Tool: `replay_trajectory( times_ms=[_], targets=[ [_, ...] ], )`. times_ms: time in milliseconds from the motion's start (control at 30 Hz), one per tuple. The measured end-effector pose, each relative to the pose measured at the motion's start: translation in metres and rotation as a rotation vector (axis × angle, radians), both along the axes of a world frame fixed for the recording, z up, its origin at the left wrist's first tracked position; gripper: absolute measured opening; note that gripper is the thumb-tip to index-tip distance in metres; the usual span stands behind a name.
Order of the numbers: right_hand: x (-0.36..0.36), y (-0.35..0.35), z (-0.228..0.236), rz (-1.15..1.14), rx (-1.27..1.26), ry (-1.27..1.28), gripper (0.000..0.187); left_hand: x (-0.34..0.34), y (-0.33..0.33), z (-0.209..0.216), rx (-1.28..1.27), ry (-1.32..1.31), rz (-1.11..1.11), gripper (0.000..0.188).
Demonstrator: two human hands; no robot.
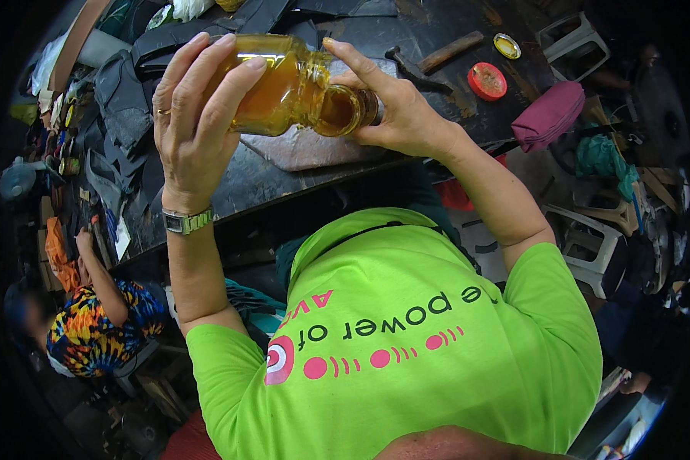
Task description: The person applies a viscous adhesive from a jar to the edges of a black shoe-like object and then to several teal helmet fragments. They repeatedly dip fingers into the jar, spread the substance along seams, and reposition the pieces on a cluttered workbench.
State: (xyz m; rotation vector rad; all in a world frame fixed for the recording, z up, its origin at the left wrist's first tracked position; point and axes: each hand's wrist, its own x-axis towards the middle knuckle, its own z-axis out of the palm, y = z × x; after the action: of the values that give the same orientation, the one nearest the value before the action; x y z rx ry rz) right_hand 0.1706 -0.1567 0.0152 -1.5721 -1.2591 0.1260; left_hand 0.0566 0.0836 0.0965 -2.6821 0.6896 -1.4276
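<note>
Tipped on its side, a large clear glass jar [272,86] of amber liquid is held up in my left hand [192,126], the fingers wrapped round its body. Its mouth points right and meets the rim of a small glass jar [339,113]. My right hand [406,111] grips that small jar, whose inside looks coated brown. Whether liquid is running between the two mouths, I cannot tell. Below both jars a pale, worn slab [307,156] lies on the dark table [261,180].
Toward the right of the table lie a hammer [451,52], a red lid [487,81], a yellow-and-white lid [507,46] and a folded maroon cloth [548,115]. Dark sheet pieces [123,100] are heaped at left. Another person [103,322] sits at the lower left. White plastic stools [590,249] stand right.
</note>
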Motion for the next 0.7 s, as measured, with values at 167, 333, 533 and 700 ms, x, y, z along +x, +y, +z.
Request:
replay_trajectory(
  times_ms=[167, 333, 533, 700],
  targets=[
    [0.006, -0.005, 0.003, -0.014, 0.011, -0.037, 0.105, 0.007, -0.007, -0.011, -0.082, 0.019, 0.025, 0.064],
    [0.016, -0.011, 0.009, -0.037, -0.016, -0.006, 0.104, 0.022, -0.017, -0.023, -0.172, -0.001, 0.021, 0.065],
    [0.047, -0.024, 0.023, -0.054, -0.101, 0.071, 0.109, 0.053, -0.027, -0.035, -0.321, -0.005, -0.002, 0.072],
    [0.078, -0.027, 0.025, -0.100, -0.074, 0.061, 0.111, 0.086, -0.036, -0.042, -0.404, 0.008, -0.052, 0.075]
  ],
)
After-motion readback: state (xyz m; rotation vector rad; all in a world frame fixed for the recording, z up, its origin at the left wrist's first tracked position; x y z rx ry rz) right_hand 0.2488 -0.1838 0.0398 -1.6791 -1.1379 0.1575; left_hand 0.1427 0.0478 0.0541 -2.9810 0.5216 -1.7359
